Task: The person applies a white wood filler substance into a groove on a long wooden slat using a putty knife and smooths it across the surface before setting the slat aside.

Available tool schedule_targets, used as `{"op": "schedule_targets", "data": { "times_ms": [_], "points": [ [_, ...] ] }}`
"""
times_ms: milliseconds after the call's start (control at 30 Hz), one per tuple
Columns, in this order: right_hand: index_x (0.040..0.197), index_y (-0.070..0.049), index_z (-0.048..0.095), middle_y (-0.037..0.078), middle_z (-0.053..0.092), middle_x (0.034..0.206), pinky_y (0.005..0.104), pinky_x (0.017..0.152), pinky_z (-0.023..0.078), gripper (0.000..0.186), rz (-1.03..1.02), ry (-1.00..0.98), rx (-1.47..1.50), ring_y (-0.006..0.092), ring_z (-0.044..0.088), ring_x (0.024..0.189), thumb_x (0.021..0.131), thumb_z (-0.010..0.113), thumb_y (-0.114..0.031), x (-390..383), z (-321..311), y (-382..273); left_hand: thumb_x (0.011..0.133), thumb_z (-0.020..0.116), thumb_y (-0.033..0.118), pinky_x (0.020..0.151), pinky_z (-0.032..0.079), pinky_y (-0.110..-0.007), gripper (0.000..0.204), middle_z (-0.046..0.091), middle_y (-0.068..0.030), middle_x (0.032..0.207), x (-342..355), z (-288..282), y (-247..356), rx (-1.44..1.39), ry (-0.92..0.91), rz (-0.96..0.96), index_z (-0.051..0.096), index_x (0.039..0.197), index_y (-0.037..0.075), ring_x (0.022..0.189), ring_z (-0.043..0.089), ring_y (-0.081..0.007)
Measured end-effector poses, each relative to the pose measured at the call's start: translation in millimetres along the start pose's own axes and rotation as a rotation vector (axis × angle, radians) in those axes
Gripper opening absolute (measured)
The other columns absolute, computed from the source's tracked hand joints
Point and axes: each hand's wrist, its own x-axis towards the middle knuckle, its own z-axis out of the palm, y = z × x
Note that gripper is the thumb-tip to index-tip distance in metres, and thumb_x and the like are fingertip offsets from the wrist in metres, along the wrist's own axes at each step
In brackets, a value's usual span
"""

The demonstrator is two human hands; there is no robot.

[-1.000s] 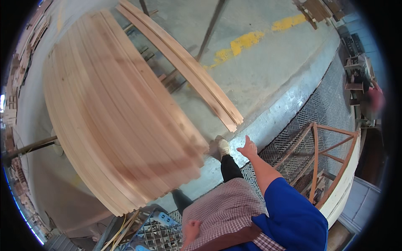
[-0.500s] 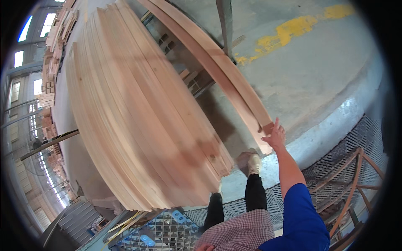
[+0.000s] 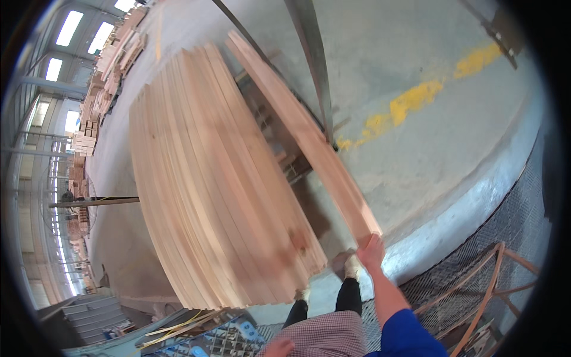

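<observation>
My right hand [image 3: 370,253] grips the near end of a long, narrow pair of pale wooden boards [image 3: 309,152], which lies apart from the right side of a broad layer of many parallel boards [image 3: 202,178]. My left hand [image 3: 281,347] is low at the front of my checked apron [image 3: 321,332], its fingers curled; what they hold, if anything, is hidden. My feet in pale shoes [image 3: 351,268] stand just beyond the near ends of the boards.
A dark metal bar [image 3: 315,71] rises beside the narrow boards. Yellow paint [image 3: 410,101] marks the concrete floor. Mesh matting [image 3: 464,226] and a wooden frame [image 3: 493,273] are at lower right, a blue plastic grid [image 3: 226,336] at lower left. Stacked timber [image 3: 89,113] lines the far left.
My right hand has gone from reaching open beside the narrow boards to gripping their near end. My view has swung, so more of the hall with its windows shows at the left.
</observation>
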Motion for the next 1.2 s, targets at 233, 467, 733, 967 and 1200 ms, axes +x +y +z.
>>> {"op": "schedule_targets", "data": {
  "times_ms": [233,467,733,967,1200],
  "points": [
    [0.1,-0.002,0.057,0.017,0.06,0.106,0.0446,0.089,0.048,0.047,0.47,-0.43,-0.098,0.0349,0.056,0.108,0.061,0.078,-0.014,-183,-188,-43,0.087,0.066,0.029,0.083,0.051,-0.035,0.035,0.068,-0.0148,0.098,42,-49,97,-0.275,-0.026,0.334,0.065,0.106,0.0,0.093,0.065,-0.0205],
    [0.099,-0.002,0.056,0.018,0.057,0.1,0.0492,0.085,0.044,0.044,0.529,-0.22,-0.145,0.0383,0.055,0.098,0.06,0.073,-0.013,-357,-268,-9,0.088,0.062,0.024,0.081,0.051,-0.036,0.041,0.057,-0.0113,0.112,186,-21,159,-0.331,-0.109,0.654,0.052,0.122,0.003,0.096,0.061,-0.0212],
    [0.099,-0.002,0.055,0.018,0.056,0.098,0.0497,0.084,0.043,0.044,0.593,-0.066,-0.254,0.0387,0.053,0.095,0.06,0.071,-0.013,-526,-341,-9,0.092,0.061,0.026,0.083,0.052,-0.036,0.035,0.06,-0.008,0.115,118,-46,242,-0.917,-0.507,0.192,0.056,0.123,0.009,0.103,0.06,-0.0208],
    [0.098,-0.002,0.054,0.019,0.055,0.097,0.0502,0.083,0.041,0.043,0.66,0.129,-0.359,0.0389,0.052,0.092,0.059,0.07,-0.013,-715,-372,26,0.095,0.054,0.02,0.09,0.051,-0.044,0.027,0.06,-0.009,0.108,28,2,171,-1.055,-0.86,0.349,0.054,0.118,0.007,0.105,0.06,-0.027],
    [0.093,-0.003,0.051,0.019,0.05,0.09,0.0482,0.083,0.036,0.037,0.597,0.293,-0.586,0.0375,0.048,0.087,0.06,0.064,-0.012,-907,-391,147,0.1,0.048,0.027,0.096,0.048,-0.035,0.035,0.059,-0.0102,0.119,-6,119,59,-0.676,-1.246,0.053,0.05,0.124,0.002,0.109,0.058,-0.0211]
  ]
}}
